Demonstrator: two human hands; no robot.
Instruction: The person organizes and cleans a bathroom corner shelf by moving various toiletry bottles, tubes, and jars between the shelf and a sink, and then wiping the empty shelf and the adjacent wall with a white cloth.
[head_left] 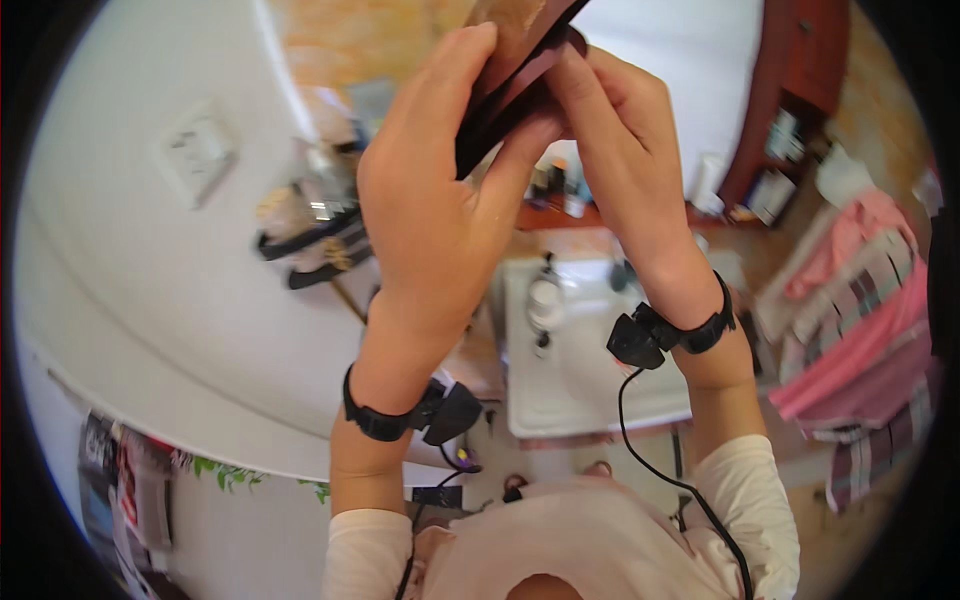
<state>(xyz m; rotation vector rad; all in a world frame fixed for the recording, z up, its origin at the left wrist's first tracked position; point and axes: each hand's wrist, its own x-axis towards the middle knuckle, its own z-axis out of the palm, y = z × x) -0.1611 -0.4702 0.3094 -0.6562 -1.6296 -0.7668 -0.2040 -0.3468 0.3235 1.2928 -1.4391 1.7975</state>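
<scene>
Both hands are raised at the top of the view around a dark reddish-brown flat thing (pixel 490 116) with black edges. It looks layered or folded, and its kind cannot be made out; its upper end runs out of view. My left hand (pixel 420 190) is closed on its left side, thumb stretched toward the right hand. On the other side, my right hand (pixel 630 140) pinches it near the top with bent fingers. The two hands nearly meet at the thumbs. Each wrist wears a black strap with a small black device and a cable.
Below the hands stands a white washbasin (pixel 600 385) with a white bottle (pixel 545 300). Behind it are a mirror (pixel 680 70) and a red shelf (pixel 560 217) with small bottles. Pink towels (pixel 850 350) hang at right. A wall socket (pixel 195 150) and hanging dark straps (pixel 320 250) are left.
</scene>
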